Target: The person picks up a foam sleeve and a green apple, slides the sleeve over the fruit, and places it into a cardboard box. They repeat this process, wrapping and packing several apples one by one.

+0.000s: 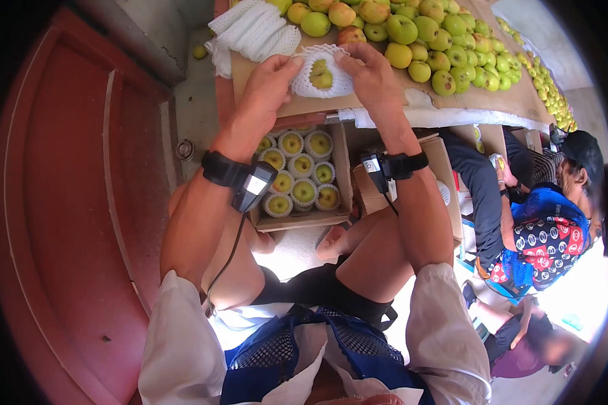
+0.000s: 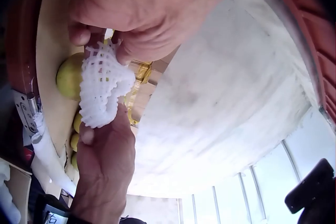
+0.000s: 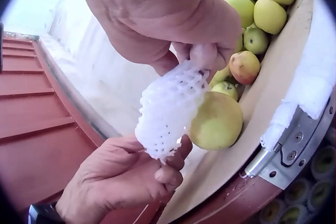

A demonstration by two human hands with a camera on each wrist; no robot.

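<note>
Both hands hold a white foam net sleeve (image 1: pixel 341 82) stretched between them above the cardboard-covered tabletop. My left hand (image 1: pixel 267 82) pinches one side of its rim, and my right hand (image 1: pixel 373 79) pinches the opposite side. The sleeve's mouth is spread wide in the head view, with yellow-green fruit showing through it. A yellow-green apple (image 3: pixel 218 121) sits on the cardboard close beside the sleeve in the right wrist view. In the left wrist view that apple (image 2: pixel 68 79) is partly hidden behind the netting (image 2: pixel 102 82).
A pile of loose apples (image 1: pixel 442 44) covers the table's far right. Stacked foam sleeves (image 1: pixel 257 34) lie at the back left. Below the table edge, a cardboard box (image 1: pixel 344 165) holds several sleeved apples. A red door (image 1: pixel 81 182) stands at left; people sit at right.
</note>
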